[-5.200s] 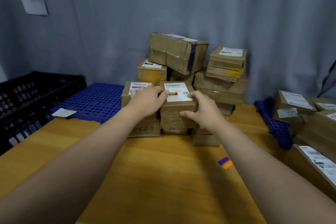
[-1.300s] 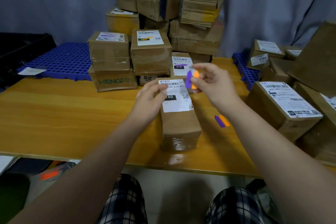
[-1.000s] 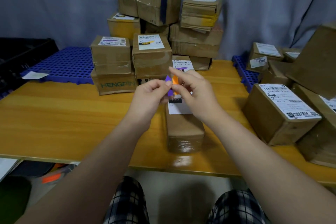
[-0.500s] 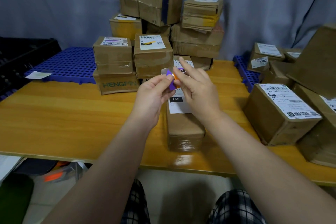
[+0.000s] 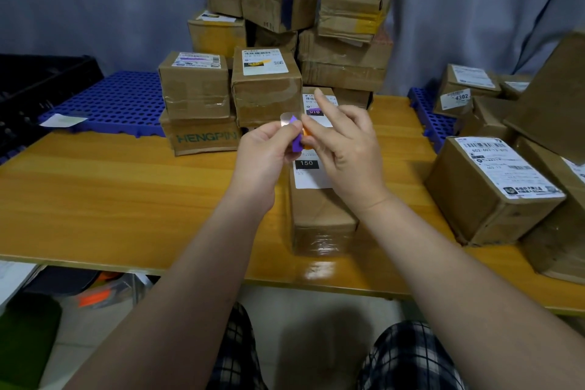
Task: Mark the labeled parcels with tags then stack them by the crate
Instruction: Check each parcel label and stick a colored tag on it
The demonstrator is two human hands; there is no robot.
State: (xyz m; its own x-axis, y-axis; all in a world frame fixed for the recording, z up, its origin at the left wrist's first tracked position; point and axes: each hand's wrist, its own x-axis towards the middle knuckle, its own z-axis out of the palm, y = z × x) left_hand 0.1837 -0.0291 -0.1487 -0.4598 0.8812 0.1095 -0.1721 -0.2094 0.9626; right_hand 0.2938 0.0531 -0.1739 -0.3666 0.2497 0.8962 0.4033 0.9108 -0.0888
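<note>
Pinching tags (image 5: 297, 141) upright, purple tip up: L fingers (image 5: 282, 135), R fingers (image 5: 312, 132)

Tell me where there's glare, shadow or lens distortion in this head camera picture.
Head view: bright glare on the glossy yellow wooden table at its near edge and on the taped front of the long brown cardboard parcel; a soft shadow on the pale floor between the plaid-trousered knees; the wide-angle lens swells the forearms toward the bottom corners.
</note>
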